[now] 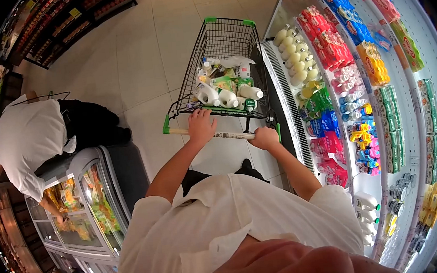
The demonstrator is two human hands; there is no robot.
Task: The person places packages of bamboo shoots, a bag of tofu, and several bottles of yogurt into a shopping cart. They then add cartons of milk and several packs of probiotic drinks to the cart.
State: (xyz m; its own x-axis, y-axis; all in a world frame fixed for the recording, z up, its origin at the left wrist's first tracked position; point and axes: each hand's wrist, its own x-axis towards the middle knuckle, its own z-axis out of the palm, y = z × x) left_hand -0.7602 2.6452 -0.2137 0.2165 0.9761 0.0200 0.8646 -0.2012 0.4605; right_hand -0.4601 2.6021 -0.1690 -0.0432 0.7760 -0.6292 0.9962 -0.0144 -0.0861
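Observation:
A black wire shopping cart with green corner caps stands in front of me. My left hand lies over the left part of its pale handle, fingers pointing toward the basket. Farther right, my right hand is closed around the same bar. Inside the basket are several white bottles, among them a jug and a bottle lying on its side. A green-and-white carton and green packages lie among them. The lower items are partly hidden.
Close on the right runs a refrigerated shelf with bottles, bagged drinks and multipacks. At left, a person in a white shirt bends over a glass-topped freezer, one arm inside. Dark shelving stands farther back beyond the tiled floor.

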